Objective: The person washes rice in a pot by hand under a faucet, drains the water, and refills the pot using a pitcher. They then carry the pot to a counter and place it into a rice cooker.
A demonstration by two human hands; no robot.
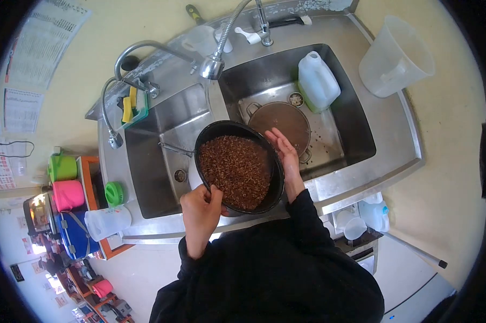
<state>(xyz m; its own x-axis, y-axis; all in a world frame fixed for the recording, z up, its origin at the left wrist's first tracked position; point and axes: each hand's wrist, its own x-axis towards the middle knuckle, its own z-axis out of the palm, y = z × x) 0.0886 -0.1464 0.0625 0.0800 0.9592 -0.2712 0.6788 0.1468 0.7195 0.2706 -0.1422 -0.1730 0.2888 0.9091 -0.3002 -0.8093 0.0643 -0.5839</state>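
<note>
A black round bowl [278, 185] full of reddish-brown grains [235, 169] is held over the divider and front edge of a double steel sink. My left hand [201, 207] grips its near-left rim, with thumb and fingers pressed together. At the right side of the bowl my right hand [286, 156] has its fingers stretched out, the palm against or close to the rim. Behind it, in the right basin, sits a round pot [286, 121] with two handles and brown, murky contents. Spilled grains dot the basin floor beside the pot.
A white jug [318, 81] stands in the right basin. Two hose taps, one with its spray head [212, 67] above the divider, hang over the sink. A large pitcher [388, 67] is at right; a sponge holder [138, 110] and clear container [108, 222] are at left.
</note>
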